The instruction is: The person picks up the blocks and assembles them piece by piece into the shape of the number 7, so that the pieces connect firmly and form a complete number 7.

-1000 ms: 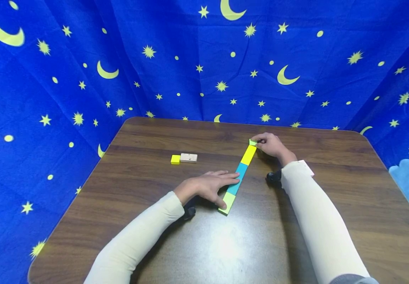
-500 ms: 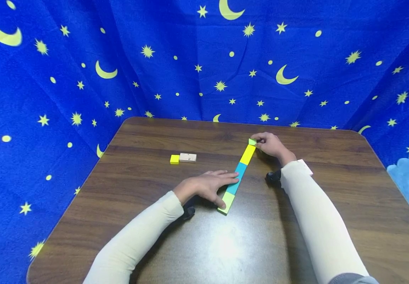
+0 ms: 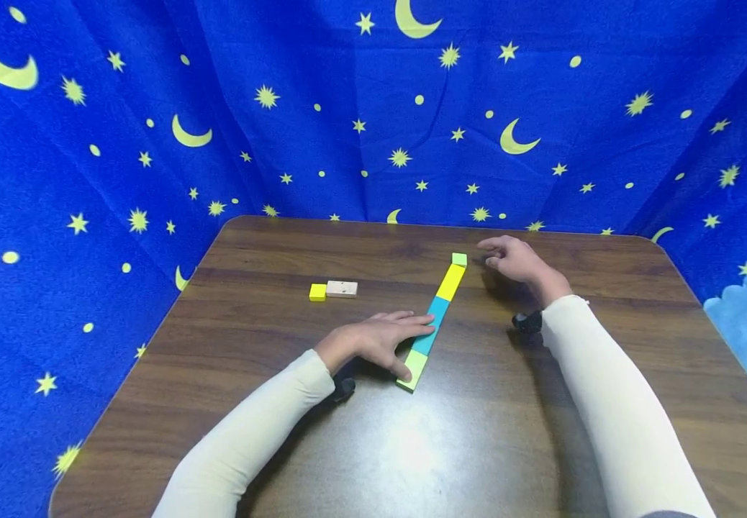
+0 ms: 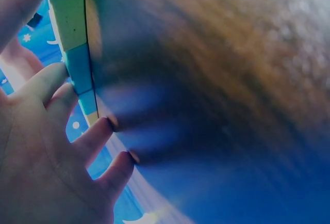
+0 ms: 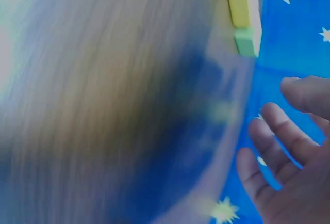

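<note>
A slanting row of flat blocks lies on the table. From near to far it shows a light green block point(image 3: 415, 368), a blue stretch point(image 3: 432, 324), a yellow block point(image 3: 451, 282) and a small light green block point(image 3: 459, 260). In the left wrist view the blue stretch point(image 4: 78, 69) has a seam, so it looks like two pieces. My left hand point(image 3: 383, 341) rests along the row's left side, its thumb on the near green block and fingertips on the blue. Apart from the far green block point(image 5: 245, 42), my right hand point(image 3: 517, 260) hovers with relaxed fingers, holding nothing.
Left of the row, a small yellow block point(image 3: 317, 292) touches a whitish block point(image 3: 342, 289). The brown wooden table point(image 3: 270, 248) ends at rounded far corners. A blue curtain point(image 3: 322, 137) with moons and stars hangs behind and beside it.
My right hand has let go of the small green block at the row's far end and moved off to the right. My left hand keeps its place on the row.
</note>
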A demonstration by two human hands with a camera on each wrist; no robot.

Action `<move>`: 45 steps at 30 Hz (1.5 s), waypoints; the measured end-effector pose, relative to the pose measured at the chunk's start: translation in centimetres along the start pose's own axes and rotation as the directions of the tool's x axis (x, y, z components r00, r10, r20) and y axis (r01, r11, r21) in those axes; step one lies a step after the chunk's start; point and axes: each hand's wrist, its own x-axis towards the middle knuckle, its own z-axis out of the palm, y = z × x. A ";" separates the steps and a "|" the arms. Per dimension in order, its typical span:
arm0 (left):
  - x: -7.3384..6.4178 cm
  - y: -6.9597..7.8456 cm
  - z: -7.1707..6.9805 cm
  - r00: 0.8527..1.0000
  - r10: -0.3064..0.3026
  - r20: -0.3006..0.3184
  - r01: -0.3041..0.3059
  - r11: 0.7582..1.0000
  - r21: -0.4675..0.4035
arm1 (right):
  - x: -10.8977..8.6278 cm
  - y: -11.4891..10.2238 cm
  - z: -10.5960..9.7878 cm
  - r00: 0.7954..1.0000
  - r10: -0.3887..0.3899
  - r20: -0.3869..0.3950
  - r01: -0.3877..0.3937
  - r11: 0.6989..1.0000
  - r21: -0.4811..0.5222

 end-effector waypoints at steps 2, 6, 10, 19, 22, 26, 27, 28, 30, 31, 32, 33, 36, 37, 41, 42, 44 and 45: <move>-0.1 0.0 0.0 1.000 0.000 -0.005 0.000 1.000 0.001 | -0.9 0.1 -0.9 1.000 -0.002 0.015 0.002 1.000 -0.028; -0.2 -0.1 -0.1 1.000 -0.009 -0.005 0.009 1.000 0.004 | -2.9 0.2 -2.7 0.998 -0.022 0.052 0.027 0.996 -0.090; -0.1 -0.1 0.1 1.000 -0.002 -0.008 0.002 1.000 0.005 | -5.3 0.8 -4.0 0.997 -0.049 0.064 0.058 0.987 -0.150; -0.1 0.1 0.0 1.000 0.003 -0.009 -0.003 1.000 0.000 | -9.9 3.6 -4.2 0.997 -0.007 0.082 0.029 0.966 -0.258; -0.1 0.1 -0.1 1.000 0.004 -0.009 -0.004 1.000 0.003 | -10.6 4.2 -3.7 0.997 -0.002 0.083 0.023 0.968 -0.249; 0.0 0.0 0.0 1.000 0.002 -0.009 -0.002 1.000 0.001 | -10.8 4.5 -3.2 0.998 -0.019 0.065 0.034 0.968 -0.248; 0.0 0.0 0.1 1.000 0.002 -0.008 -0.002 1.000 -0.001 | -10.8 4.5 -3.0 0.998 -0.021 0.060 0.035 0.968 -0.250; 0.0 0.0 0.1 1.000 0.001 -0.005 -0.001 1.000 -0.003 | -10.8 4.5 -2.9 0.998 -0.026 0.055 0.039 0.966 -0.256; 0.0 -0.1 0.2 1.000 -0.002 -0.002 0.002 1.000 -0.005 | -10.8 4.5 -2.6 0.999 -0.028 0.045 0.040 0.962 -0.270; 0.0 -0.1 0.3 1.000 -0.002 -0.001 0.002 1.000 -0.006 | -10.7 4.6 -2.5 0.999 -0.029 0.041 0.039 0.960 -0.278; 0.1 -0.1 0.3 1.000 -0.002 0.000 0.002 1.000 -0.005 | -10.7 4.7 -2.4 0.999 -0.035 0.034 0.044 0.957 -0.286; 0.0 -0.1 0.3 1.000 -0.003 0.000 0.003 1.000 -0.006 | -10.6 4.8 -2.3 0.999 -0.039 0.029 0.045 0.955 -0.293; 0.0 0.0 0.3 1.000 -0.004 0.001 0.004 1.000 -0.005 | -10.4 5.0 -2.0 0.999 -0.043 0.016 0.046 0.950 -0.309; 0.0 0.0 0.2 1.000 -0.004 0.003 0.004 1.000 -0.005 | -10.4 5.0 -2.0 0.999 -0.043 0.014 0.045 0.948 -0.316; 0.0 0.0 0.2 1.000 0.001 0.004 -0.001 1.000 -0.007 | -10.3 5.2 -1.9 0.999 -0.036 0.013 0.038 0.943 -0.329; 0.0 0.0 0.2 1.000 0.002 0.002 -0.002 1.000 -0.007 | -10.3 5.2 -1.9 0.999 -0.034 0.013 0.036 0.944 -0.328; 0.0 0.0 0.2 1.000 0.004 0.000 -0.004 1.000 -0.008 | -10.2 5.3 -1.8 0.999 -0.030 0.011 0.032 0.944 -0.329; 0.0 -0.1 0.3 1.000 0.004 0.000 -0.004 1.000 -0.008 | -10.2 5.3 -1.8 1.000 -0.026 0.009 0.028 0.944 -0.329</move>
